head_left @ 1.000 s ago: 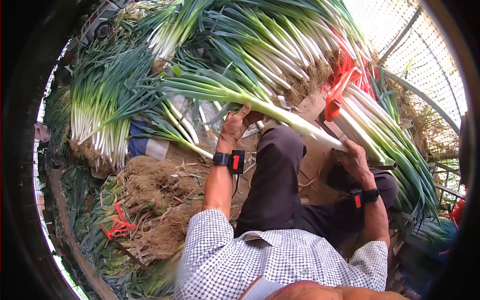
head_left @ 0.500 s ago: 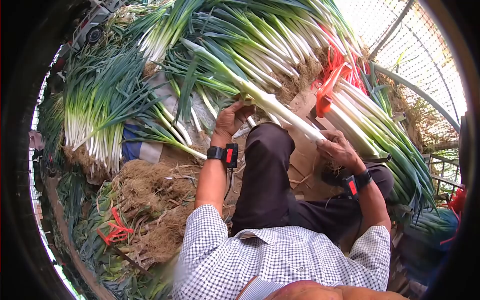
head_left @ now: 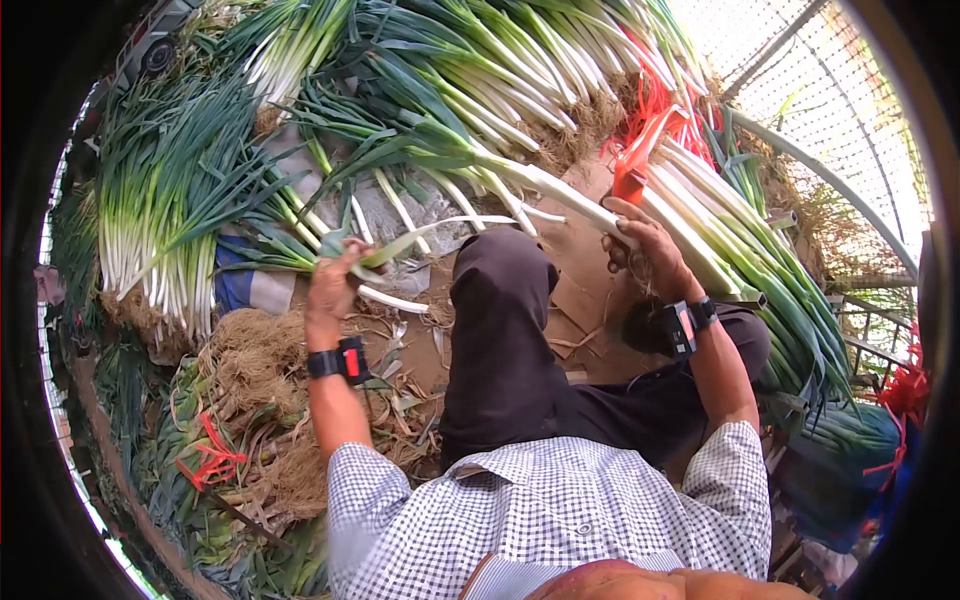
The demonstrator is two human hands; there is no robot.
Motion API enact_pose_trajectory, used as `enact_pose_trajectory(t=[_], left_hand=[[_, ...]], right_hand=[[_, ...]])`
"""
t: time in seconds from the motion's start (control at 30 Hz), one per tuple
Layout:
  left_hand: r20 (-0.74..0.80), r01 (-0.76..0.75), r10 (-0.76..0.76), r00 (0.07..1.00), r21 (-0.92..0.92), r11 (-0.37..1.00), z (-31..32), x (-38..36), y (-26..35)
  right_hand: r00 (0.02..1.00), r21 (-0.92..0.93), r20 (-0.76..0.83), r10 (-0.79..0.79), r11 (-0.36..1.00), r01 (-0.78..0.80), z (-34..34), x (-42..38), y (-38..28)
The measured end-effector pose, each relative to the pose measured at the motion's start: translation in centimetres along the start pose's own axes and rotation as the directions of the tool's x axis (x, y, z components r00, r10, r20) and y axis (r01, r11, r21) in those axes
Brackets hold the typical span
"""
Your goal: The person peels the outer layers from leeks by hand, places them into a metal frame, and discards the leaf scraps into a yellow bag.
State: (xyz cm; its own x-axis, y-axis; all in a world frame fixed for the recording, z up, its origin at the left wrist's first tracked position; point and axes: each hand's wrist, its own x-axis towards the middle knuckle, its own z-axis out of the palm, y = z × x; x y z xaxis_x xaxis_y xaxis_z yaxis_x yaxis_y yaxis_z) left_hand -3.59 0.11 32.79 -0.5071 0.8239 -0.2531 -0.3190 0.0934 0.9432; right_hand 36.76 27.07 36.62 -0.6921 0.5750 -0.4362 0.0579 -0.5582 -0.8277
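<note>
My right hand is closed round the white root end of a leek, whose green top points up and left over other leeks. My left hand is drawn off to the left, fingers closed on a pale green leaf strip that trails to the right. Beneath that hand a loose leek lies on the ground. Just right of my right hand rests a bundle of trimmed leeks, with orange ribbon at its upper end.
Untrimmed leeks with roots lie in heaps at the left, and more leeks line the back. Cut roots and leaf scraps are piled at lower left, beside red ribbon. Wire mesh stands at upper right.
My left hand has moved left and down, away from the held leek, with a leaf strip peeled from it. My right hand has shifted slightly up, still holding the leek.
</note>
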Motion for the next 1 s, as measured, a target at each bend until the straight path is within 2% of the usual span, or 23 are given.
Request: enact_pose_trajectory(t=[0.07,0.1,0.13,0.17,0.2,0.23,0.27,0.33,0.4,0.47,0.5,0.53,0.6,0.63,0.73,0.77,0.8,0.87,0.93,0.97,1.0], left_hand=[[-0.029,0.18,-0.18,0.983,-0.015,0.984,-4.6,-0.9,1.7],[-0.125,0.306,-0.284,0.951,0.232,0.923,-8.1,-0.5,1.9],[-0.25,0.427,-0.349,0.903,0.448,0.785,-10.6,-0.2,1.5],[-0.352,0.38,-0.172,0.92,0.693,0.613,-10.8,-0.5,1.2],[-0.392,0.356,0.029,0.919,0.862,0.361,-10.6,-1.1,1.1],[-0.366,0.36,0.232,0.901,0.93,0.066,-10.4,-1.6,1.0],[-0.34,0.284,0.238,0.91,0.928,0.239,-10.3,-1.4,1.1],[-0.234,0.162,0.265,0.935,0.95,0.266,-6.9,-0.8,2.0],[-0.062,0.037,0.248,0.967,0.994,0.103,-6.8,2.5,0.3],[0.014,-0.049,0.262,0.965,0.991,0.128,-2.8,4.3,0.5],[-0.027,0.006,0.179,0.984,0.993,0.114,0.8,4.5,2.2],[-0.07,0.061,0.094,0.993,0.994,0.096,4.1,4.6,4.0],[0.086,-0.111,0.246,0.965,0.99,0.089,6.5,6.3,3.5],[0.1,-0.128,0.303,0.948,0.989,0.073,8.2,6.4,4.6],[0.152,-0.184,0.441,0.884,0.982,0.03,11.1,6.1,7.0],[0.187,-0.223,0.472,0.861,0.975,0.021,11.8,6.4,7.3],[0.22,-0.262,0.503,0.836,0.965,0.013,12.6,6.6,7.6],[0.221,-0.258,0.511,0.831,0.966,0.002,15.4,6.1,9.1],[0.306,-0.361,0.536,0.787,0.933,-0.002,15.9,7.4,9.1],[0.3,-0.371,0.53,0.793,0.928,0.031,16.9,6.6,10.2],[0.323,-0.471,0.52,0.791,0.864,0.178,17.4,5.9,11.2]], right_hand=[[0.998,0.062,0.041,-0.049,0.997,0.046,-1.0,0.4,-0.4],[0.992,0.098,0.066,-0.108,0.99,0.101,-1.1,0.2,-0.6],[0.981,0.138,0.096,-0.169,0.978,0.155,-1.0,0.3,-0.8],[0.964,0.184,0.127,-0.232,0.961,0.207,-0.8,0.4,-0.9],[0.943,0.232,0.157,-0.295,0.939,0.255,-0.5,0.7,-1.0],[0.924,0.275,0.196,-0.329,0.923,0.27,-0.2,1.0,-1.4],[0.911,0.287,0.216,-0.352,0.914,0.285,0.2,1.4,-1.8],[0.885,0.306,0.253,-0.391,0.9,0.311,2.5,1.2,-3.9],[0.826,0.191,0.34,-0.449,0.893,0.407,3.4,2.0,-6.4],[0.748,0.099,0.39,-0.537,0.832,0.545,5.5,2.1,-9.4],[0.713,0.134,0.413,-0.566,0.813,0.567,5.8,3.1,-9.6],[0.719,0.007,0.395,-0.572,0.785,0.62,8.8,1.5,-12.7],[0.701,-0.173,0.403,-0.588,0.704,0.689,11.4,0.8,-15.7],[0.696,-0.183,0.39,-0.603,0.691,0.7,12.5,1.2,-16.6],[0.536,-0.326,0.485,-0.691,0.426,0.844,16.0,0.6,-19.0],[0.454,-0.188,0.562,-0.691,0.428,0.884,17.0,0.1,-20.0],[0.364,-0.314,0.586,-0.724,0.212,0.925,18.3,-0.7,-21.1],[0.189,-0.509,0.658,-0.729,-0.245,0.825,21.2,-3.1,-23.6],[0.306,-0.525,0.539,-0.785,-0.028,0.851,25.1,-7.1,-26.3],[0.299,-0.511,0.515,-0.804,-0.007,0.859,25.7,-7.9,-27.0],[0.292,-0.496,0.489,-0.822,0.013,0.868,26.3,-8.8,-27.7]])
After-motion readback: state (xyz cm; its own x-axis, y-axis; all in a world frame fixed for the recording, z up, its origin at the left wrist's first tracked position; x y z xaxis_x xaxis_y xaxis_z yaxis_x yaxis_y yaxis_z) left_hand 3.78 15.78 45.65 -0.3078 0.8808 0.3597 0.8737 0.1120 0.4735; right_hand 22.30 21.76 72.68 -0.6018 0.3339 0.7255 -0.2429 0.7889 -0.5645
